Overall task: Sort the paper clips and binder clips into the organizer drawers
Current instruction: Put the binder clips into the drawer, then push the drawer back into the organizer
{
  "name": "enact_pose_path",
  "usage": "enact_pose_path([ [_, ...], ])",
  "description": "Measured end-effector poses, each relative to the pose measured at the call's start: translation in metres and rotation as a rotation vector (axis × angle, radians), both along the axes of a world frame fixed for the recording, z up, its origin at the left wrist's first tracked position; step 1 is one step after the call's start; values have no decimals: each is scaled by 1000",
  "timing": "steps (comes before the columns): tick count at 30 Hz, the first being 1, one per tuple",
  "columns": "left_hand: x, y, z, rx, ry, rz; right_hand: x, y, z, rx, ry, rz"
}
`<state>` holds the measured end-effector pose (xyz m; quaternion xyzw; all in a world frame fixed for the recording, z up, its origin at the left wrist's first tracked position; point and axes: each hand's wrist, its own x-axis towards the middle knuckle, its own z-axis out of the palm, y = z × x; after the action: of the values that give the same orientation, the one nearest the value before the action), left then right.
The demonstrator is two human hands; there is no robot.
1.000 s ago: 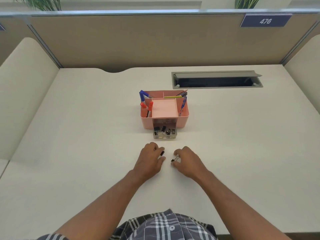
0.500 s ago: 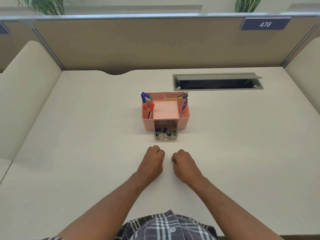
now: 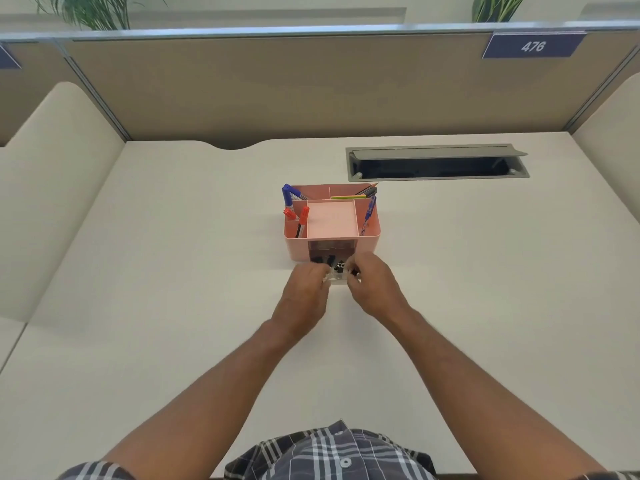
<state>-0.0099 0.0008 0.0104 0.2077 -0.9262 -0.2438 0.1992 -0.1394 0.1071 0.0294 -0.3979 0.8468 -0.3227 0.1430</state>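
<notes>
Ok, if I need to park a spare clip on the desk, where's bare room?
Bare desk stretches left of the organizer to the side panel, and right of it below the cable tray. Crowded only in front of the organizer, where the left hand and right hand meet at the open drawer.

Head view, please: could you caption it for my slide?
Both hands, left and right, reach the clear plastic drawer of black binder clips under the pink desk organizer.

Clear drawer (image 3: 335, 279) pulled out of pink organizer (image 3: 331, 249), black binder clips (image 3: 329, 261) inside
</notes>
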Motion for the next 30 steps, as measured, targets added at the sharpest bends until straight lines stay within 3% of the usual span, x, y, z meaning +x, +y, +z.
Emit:
enact_pose_path([
  [10, -37, -21, 25, 121, -19, 16, -12, -28, 7, 30, 19, 26],
  [14, -23, -21, 8, 129, 107, 52, -12, -17, -1, -31, -32, 0],
  [18, -2, -23, -12, 206, 231, 249, -14, 4, -16, -167, -122, -204],
  [22, 11, -29, -31, 435, 89, 371, -21, 15, -27, -145, -321, -369],
  [26, 5, -46, -36, 620, -115, 332, -38, 13, -39, -43, -454, -267],
  [30, -5, -60, -33, 678, -39, 268, -46, 5, -32, -76, -477, -134],
])
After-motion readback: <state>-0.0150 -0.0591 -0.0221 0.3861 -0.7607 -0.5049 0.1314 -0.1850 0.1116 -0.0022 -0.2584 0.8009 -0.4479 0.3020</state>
